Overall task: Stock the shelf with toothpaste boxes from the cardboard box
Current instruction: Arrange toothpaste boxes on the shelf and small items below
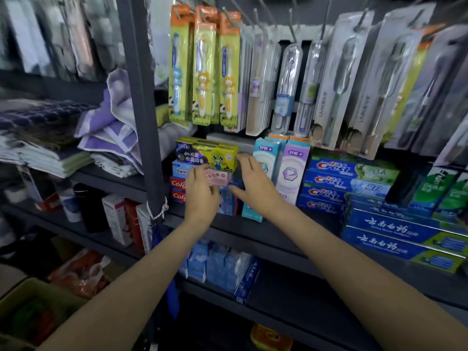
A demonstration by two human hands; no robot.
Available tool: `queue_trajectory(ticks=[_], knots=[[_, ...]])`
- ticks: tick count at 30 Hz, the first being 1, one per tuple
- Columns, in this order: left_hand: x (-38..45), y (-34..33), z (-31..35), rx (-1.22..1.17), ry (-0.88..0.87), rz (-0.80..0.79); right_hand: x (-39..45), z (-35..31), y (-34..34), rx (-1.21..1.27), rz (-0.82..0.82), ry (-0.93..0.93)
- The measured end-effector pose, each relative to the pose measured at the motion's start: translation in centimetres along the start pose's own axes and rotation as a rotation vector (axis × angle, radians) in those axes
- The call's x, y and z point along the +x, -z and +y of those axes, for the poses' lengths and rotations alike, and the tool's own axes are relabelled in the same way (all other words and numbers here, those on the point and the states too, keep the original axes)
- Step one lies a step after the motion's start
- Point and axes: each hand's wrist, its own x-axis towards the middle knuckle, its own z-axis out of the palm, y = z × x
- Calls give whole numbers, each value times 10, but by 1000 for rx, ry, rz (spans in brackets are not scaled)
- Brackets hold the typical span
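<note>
Up at the shelf [253,231], both hands meet on a pink box [218,179]. Left hand [201,196] pinches its left end, fingers curled; right hand [255,183] curls round the right end. It sits under the yellow box [215,155], above the blue boxes [228,203], beside Colgate boxes [178,190].

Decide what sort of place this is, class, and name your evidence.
Probably a small shop's toiletries aisle: toothbrush packs hang on pegs, stacked Crest boxes fill the shelf, and towels lie alongside.
</note>
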Motion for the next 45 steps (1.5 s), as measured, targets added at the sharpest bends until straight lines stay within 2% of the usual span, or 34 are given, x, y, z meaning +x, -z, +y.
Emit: queue_trajectory(ticks=[6, 10, 16, 19, 23, 26, 30, 34, 37, 39, 45], knots=[[5, 23, -18, 91, -50, 6, 67, -19, 5, -107, -185, -127], [20, 50, -34, 137, -153, -32, 103, -28, -8, -200, -252, -182], [43, 61, -56, 167, -274, -175, 122, -33, -31, -398, -252, -257], [46, 57, -63, 168, -302, -191, 122, -41, -27, -362, -260, -263], [40, 51, -64, 179, -431, -116, 96, -48, 12, -198, -243, -279], [27, 39, -56, 180, -571, -107, 53, -36, 65, -96, -301, -331], [2, 6, -33, 146, -796, -178, -22, 11, 111, -97, -425, -523], [-25, -32, -11, 141, -885, -347, -86, 63, 108, -61, -586, -679], [-45, -63, 2, 161, -866, -555, -111, 93, 93, -43, -600, -728], [-54, -78, 12, 159, -763, -678, -119, 110, 87, -76, -579, -710], [-74, -113, 39, 0, -451, -829, -138, 138, 87, -233, -546, -636]])
